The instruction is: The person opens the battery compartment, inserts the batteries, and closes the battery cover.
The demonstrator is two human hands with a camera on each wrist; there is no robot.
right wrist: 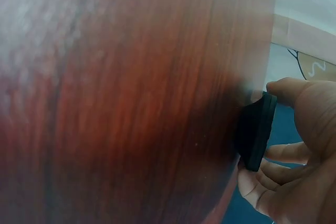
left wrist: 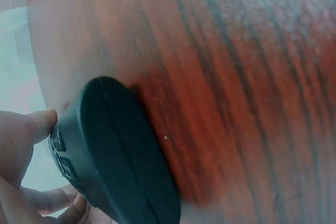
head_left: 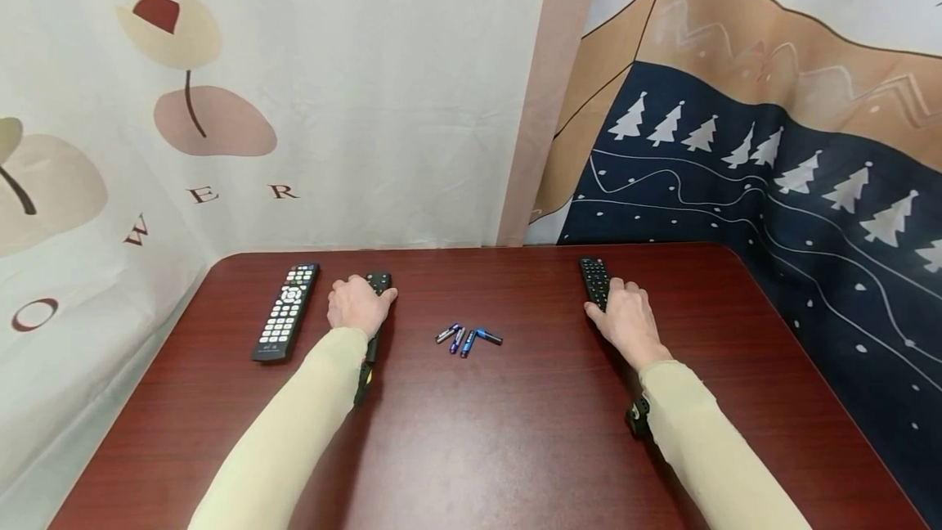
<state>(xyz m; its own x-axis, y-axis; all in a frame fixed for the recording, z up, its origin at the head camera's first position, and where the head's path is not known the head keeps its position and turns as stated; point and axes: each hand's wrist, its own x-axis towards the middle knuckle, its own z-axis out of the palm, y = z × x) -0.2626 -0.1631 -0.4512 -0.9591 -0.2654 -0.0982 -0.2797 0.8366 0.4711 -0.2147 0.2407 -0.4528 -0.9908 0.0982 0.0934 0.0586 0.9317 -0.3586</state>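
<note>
My left hand (head_left: 358, 305) lies over a black remote control (head_left: 379, 280) left of the table's middle. In the left wrist view, the thumb (left wrist: 44, 121) is at one side of that remote (left wrist: 118, 145) and the other fingers curl at its far side. On the right, my right hand (head_left: 630, 324) grips a second black remote control (head_left: 594, 278), whose far end with rows of buttons shows past the fingers. The right wrist view has this remote (right wrist: 256, 132) edge-on between thumb and curled fingers. Much of each remote is hidden under the hand and wrist.
Several small blue and purple batteries (head_left: 468, 343) lie in a loose group between the hands. A larger black remote with white buttons (head_left: 287, 313) rests at the left of the dark red table (head_left: 471, 448). Printed curtains (head_left: 383, 105) hang behind the far edge.
</note>
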